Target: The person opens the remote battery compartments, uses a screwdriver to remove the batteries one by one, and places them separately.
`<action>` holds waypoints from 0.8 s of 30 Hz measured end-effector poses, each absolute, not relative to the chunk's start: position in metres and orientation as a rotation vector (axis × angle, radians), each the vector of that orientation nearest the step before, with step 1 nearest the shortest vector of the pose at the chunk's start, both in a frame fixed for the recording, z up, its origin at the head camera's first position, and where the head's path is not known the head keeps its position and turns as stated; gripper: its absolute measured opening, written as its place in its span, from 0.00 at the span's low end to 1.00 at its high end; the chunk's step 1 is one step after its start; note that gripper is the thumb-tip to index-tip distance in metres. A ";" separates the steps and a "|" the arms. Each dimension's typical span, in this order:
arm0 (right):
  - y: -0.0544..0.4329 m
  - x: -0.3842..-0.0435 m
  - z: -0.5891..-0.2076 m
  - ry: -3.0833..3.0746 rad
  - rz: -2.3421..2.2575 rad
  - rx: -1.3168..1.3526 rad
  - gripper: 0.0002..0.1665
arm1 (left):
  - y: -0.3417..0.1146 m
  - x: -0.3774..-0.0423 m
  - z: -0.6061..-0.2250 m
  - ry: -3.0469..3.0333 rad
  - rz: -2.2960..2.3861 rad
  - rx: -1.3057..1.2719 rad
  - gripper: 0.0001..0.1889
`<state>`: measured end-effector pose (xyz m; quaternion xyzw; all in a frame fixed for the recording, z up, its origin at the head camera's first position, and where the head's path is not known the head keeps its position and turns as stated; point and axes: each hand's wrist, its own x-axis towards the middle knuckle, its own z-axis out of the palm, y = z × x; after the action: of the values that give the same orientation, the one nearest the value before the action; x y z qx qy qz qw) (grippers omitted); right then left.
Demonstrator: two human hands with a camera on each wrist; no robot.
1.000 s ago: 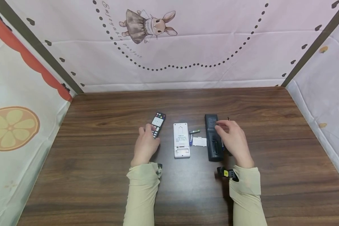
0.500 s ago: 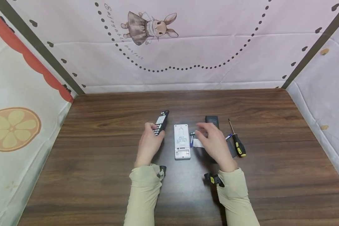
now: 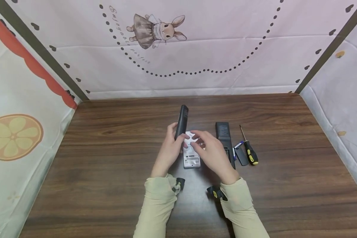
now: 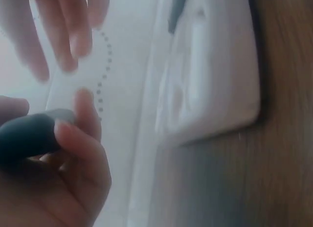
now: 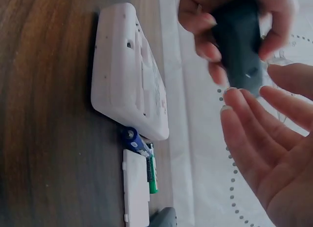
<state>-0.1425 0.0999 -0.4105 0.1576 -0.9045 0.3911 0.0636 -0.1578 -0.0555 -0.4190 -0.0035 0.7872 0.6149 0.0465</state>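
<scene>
My left hand (image 3: 166,150) grips a black remote control (image 3: 182,118), raised above the table and tilted with its back turned toward the right. In the right wrist view, my right hand (image 5: 279,139) has extended, slightly bent fingers at the lower end of that remote; whether they touch it I cannot tell. Beneath both hands a white remote (image 3: 191,161) lies back up, its battery compartment uncovered. Beside it, the right wrist view shows a blue battery (image 5: 134,140), a green battery (image 5: 153,175) and a white battery cover (image 5: 136,188).
To the right lies a larger black remote (image 3: 223,132), back up, with blue-and-white batteries (image 3: 238,144) and a dark battery cover (image 3: 241,156) beside it. A black-and-yellow screwdriver (image 3: 250,152) rests farther right. Patterned cloth walls surround the wooden table (image 3: 107,172).
My left hand has lifted the black remote off the table, moved it right and turned it over. My right hand has left the larger black remote and come left to meet it.
</scene>
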 end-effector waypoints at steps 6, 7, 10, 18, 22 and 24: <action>0.097 -0.142 -0.412 -2.675 1.231 0.527 0.22 | -0.051 -0.149 -0.402 2.340 1.861 0.062 0.25; 0.097 -0.142 -0.412 -2.668 1.244 0.525 0.22 | -0.050 -0.149 -0.402 2.327 1.868 0.081 0.25; 0.097 -0.142 -0.411 -2.654 1.285 0.515 0.23 | -0.050 -0.149 -0.401 2.300 1.906 0.129 0.24; 0.097 -0.141 -0.407 -2.646 1.333 0.476 0.20 | -0.056 -0.152 -0.409 2.316 1.908 0.229 0.21; 0.097 -0.141 -0.406 -2.640 1.352 0.478 0.17 | -0.061 -0.150 -0.405 2.390 1.790 0.207 0.21; 0.097 -0.141 -0.406 -2.640 1.359 0.489 0.16 | -0.064 -0.149 -0.403 2.432 1.735 0.187 0.21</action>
<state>-0.1407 0.0969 -0.4058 0.1622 -0.8753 0.4507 0.0662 -0.1491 -0.0641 -0.4034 0.0624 0.8103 0.5780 0.0739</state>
